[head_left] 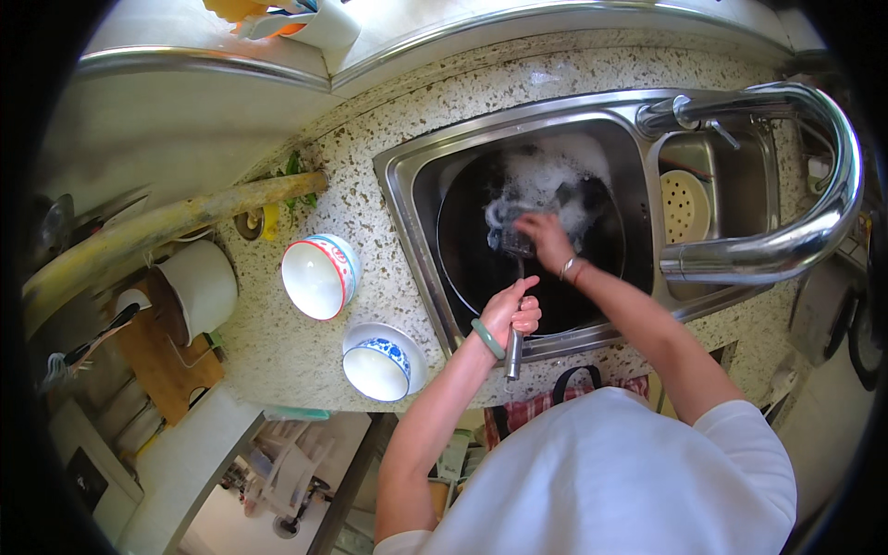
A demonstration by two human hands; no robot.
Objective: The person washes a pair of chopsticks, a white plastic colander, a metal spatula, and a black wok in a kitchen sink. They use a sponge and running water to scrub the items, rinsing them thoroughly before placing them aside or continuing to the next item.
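Note:
My left hand [511, 310] is closed around the metal handle [514, 359] of a long cooking utensil, perhaps a spatula, at the sink's front edge. Its dark, wet head [518, 243] reaches over the suds. Against that head, my right hand [552, 242] presses with bent fingers; what lies under them is hard to make out. A pale, foamy patch shows beside the fingertips. Below both hands, a large round black pan, apparently a wok [462, 268], fills the steel sink basin [427, 185], with white suds [555, 171] floating at its far side.
A curved chrome faucet [832, 213] arches over the small right basin, which holds a cream perforated strainer [683, 205]. Left of the sink stand a red-rimmed bowl [310, 280] and a blue-patterned bowl [377, 372]. Farther left are a yellowish pole [176, 205] and a white pot [202, 287].

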